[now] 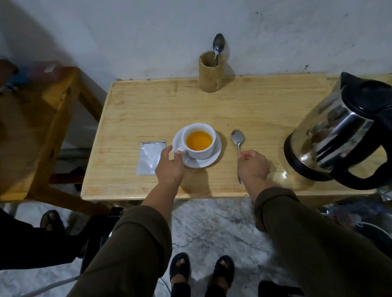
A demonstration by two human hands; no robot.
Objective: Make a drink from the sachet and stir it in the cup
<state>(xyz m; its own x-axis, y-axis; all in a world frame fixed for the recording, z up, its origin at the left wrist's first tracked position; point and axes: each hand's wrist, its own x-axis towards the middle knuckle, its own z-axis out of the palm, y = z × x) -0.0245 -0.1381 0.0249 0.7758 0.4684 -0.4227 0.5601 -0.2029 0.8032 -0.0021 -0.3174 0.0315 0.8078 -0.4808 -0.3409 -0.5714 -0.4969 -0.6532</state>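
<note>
Our left hand [169, 164] rests at the saucer [211, 157], its fingers [179, 153] curled onto the handle of the white cup [199, 139], which sits on the saucer mid-surface and holds orange drink. The silver sachet [148, 157] lies flat just left of the saucer. Our right hand [252, 166] has its fingers pinched round the handle of the spoon [237, 141], whose bowl lies on the wooden surface [152, 109] right of the cup. A steel kettle [350, 129] stands further right.

Pale wooden table [152, 109] with matt grain; glossy white ceramic cup [199, 140] and saucer [211, 157]; shiny metal spoon [237, 141]; mirror-bright steel kettle [333, 131]; silvery foil sachet [150, 156].
</note>
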